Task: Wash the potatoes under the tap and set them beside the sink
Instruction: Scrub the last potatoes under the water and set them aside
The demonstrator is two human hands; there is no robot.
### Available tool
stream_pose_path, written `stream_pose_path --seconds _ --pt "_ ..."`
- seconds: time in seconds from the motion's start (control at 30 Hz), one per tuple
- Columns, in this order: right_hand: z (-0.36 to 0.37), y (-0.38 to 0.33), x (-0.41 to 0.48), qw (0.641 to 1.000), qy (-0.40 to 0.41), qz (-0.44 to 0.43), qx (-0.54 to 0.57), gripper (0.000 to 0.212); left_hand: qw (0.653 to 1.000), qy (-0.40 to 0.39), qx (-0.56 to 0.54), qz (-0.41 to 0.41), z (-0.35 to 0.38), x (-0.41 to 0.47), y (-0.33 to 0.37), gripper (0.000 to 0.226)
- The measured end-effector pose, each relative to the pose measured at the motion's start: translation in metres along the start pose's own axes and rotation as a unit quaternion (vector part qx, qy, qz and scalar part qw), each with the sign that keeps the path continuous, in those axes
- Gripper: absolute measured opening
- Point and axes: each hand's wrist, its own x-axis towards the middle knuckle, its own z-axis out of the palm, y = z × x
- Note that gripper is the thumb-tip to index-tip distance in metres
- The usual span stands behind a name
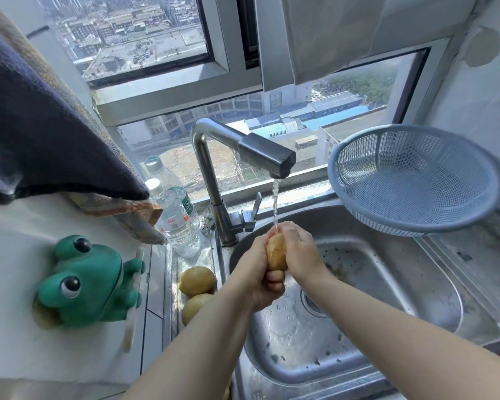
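Observation:
A yellow-brown potato stands upright between both hands over the steel sink. My left hand grips its lower end from the left, fingers curled under it. My right hand wraps its right side. Water runs from the tap onto the potato's top. Two more potatoes lie on the ledge left of the sink, one behind the other, which my left forearm partly hides.
A blue plastic colander leans on the sink's right back corner. Two water bottles stand left of the tap. A green frog toy is on the left wall, with a dark towel hanging above it.

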Motion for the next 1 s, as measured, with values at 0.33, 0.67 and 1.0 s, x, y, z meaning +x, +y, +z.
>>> stream_pose_path --seconds 0.33,0.67,1.0 --pt "-0.007 -0.002 -0.003 0.990 -0.097 -0.063 -0.077 0.018 0.999 -0.039 -0.008 0.004 -0.004 0.004 0.008 0.043" --pt "-0.006 -0.002 0.013 0.968 -0.039 0.134 0.208 0.033 0.998 -0.030 0.030 0.047 -0.007 0.001 0.005 0.034" --pt "-0.012 -0.006 0.002 0.991 -0.130 -0.008 -0.020 0.018 0.988 -0.118 -0.001 -0.103 -0.009 -0.006 0.016 0.056"
